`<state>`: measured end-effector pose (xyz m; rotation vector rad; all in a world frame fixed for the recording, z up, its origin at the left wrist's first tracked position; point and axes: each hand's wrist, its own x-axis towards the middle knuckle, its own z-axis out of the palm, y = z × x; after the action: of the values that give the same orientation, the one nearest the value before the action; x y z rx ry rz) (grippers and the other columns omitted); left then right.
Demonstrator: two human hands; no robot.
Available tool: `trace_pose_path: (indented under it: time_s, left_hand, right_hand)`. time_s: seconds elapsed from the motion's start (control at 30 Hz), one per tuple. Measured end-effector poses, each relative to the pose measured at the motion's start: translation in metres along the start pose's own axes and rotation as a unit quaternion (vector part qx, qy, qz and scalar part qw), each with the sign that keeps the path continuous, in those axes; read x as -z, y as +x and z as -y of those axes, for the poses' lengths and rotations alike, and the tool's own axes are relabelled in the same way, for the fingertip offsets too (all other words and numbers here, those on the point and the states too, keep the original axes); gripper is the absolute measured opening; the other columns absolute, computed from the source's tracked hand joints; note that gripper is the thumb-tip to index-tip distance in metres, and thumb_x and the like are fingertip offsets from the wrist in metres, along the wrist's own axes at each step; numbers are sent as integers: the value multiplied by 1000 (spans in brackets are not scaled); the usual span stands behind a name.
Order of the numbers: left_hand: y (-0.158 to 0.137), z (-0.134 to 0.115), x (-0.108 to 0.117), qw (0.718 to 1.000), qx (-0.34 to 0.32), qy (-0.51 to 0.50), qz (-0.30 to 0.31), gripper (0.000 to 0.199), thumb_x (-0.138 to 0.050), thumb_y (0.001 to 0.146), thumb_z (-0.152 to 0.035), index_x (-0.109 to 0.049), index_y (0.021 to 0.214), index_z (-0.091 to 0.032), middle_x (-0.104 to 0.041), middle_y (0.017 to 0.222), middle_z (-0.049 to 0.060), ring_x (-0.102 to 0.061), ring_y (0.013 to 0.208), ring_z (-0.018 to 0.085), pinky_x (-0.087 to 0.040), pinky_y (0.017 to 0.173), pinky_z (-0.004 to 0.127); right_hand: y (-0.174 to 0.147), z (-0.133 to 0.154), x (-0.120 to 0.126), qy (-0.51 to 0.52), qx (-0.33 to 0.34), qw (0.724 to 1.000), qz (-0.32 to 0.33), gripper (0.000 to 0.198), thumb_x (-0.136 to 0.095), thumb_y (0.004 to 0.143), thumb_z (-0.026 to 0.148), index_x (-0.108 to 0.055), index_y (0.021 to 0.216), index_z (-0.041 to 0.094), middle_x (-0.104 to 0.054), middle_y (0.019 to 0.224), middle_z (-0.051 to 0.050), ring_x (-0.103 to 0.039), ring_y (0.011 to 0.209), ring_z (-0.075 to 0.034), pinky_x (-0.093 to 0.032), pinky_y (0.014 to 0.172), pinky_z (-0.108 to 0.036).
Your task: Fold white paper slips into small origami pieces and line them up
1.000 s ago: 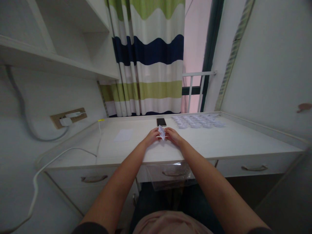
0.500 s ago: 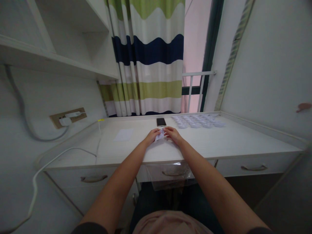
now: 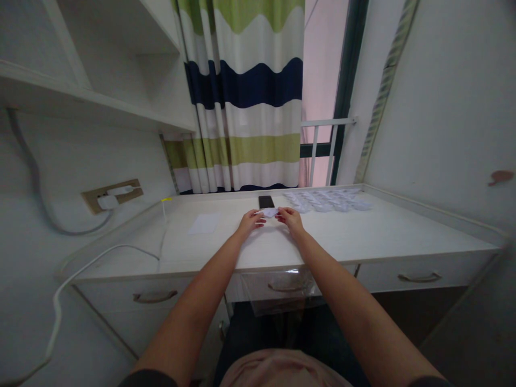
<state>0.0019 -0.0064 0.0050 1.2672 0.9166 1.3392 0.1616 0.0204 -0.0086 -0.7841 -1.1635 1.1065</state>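
Note:
Between my hands a small folded piece of white paper [image 3: 269,213] is held up over the desk, just in front of the phone. My left hand [image 3: 250,221] pinches its left end, and my right hand [image 3: 289,217] pinches the right end. The finer folds are too small to make out. Behind it lies a dark phone [image 3: 266,202], its near edge covered by the paper. To the right at the back, several folded white paper pieces [image 3: 322,201] lie in rows. A stack or sheet of flat white paper [image 3: 203,223] rests to the left of my left hand.
The white desk [image 3: 363,231] has raised edging at its back and right. Clear plastic [image 3: 278,295] hangs over the front edge by a drawer handle. A white cable [image 3: 100,253] runs across the left side. A striped curtain [image 3: 250,118] hangs behind, and a shelf [image 3: 121,110] juts out upper left.
Both hands have lifted the paper slightly away from me toward the phone. It was tilted between my fingers and is now stretched level, gripped at both ends.

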Motion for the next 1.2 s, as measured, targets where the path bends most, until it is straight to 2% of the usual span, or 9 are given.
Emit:
trace_pose_path:
  time_s: [0.23,0.6,0.77,0.87,0.97,1.07,1.2]
  left_hand:
    - [2,-2,0,999,7,-14,-28,14,-60,73,-27,-57,75,-13,-62,74,5,-59,64,12,-47,63,25]
    - [-2,-2,0,999,11,-29,26,21,-67,68,-25,-55,82,-14,-64,82,6,-62,72,14,-48,69,29]
    - [0,0,0,998,27,-32,42,23,-65,68,-32,-55,76,-13,-61,81,5,-60,68,13,-48,64,28]
    - [1,2,-1,998,36,-14,48,22,-66,67,-32,-55,72,-13,-58,74,4,-57,61,11,-46,58,25]
    - [-1,3,-3,998,34,9,60,22,-69,63,-24,-54,74,-13,-58,70,2,-56,60,11,-46,59,26]
    - [-3,3,-2,997,26,4,67,27,-68,61,-18,-54,83,-14,-59,71,2,-58,66,13,-48,66,30]
    - [-3,1,0,997,0,-52,54,43,-63,63,-15,-49,103,-20,-61,73,0,-59,70,12,-48,73,32]
  right_hand:
    - [1,-1,0,5,-8,1000,-15,32,-71,56,47,-59,64,18,-60,59,-3,-58,61,-15,-46,61,-29]
    - [-2,4,-1,-4,0,1000,-26,31,-68,57,43,-57,68,17,-60,60,0,-60,59,-13,-45,54,-24]
    - [-2,3,-2,-28,20,998,-47,29,-67,56,41,-56,69,18,-59,59,2,-57,55,-11,-43,51,-22]
    - [-3,4,-3,-74,42,996,-14,27,-67,57,41,-59,68,18,-59,59,2,-54,53,-10,-39,47,-21]
    - [-5,6,-6,-93,51,993,46,27,-68,56,40,-62,69,17,-60,60,2,-53,54,-10,-38,47,-21]
    - [-7,8,-8,-54,40,995,77,30,-69,57,40,-63,76,18,-63,67,1,-56,59,-11,-44,55,-23]
    - [-10,8,-9,0,9,997,72,30,-71,58,36,-61,81,19,-65,74,0,-60,68,-12,-47,64,-26]
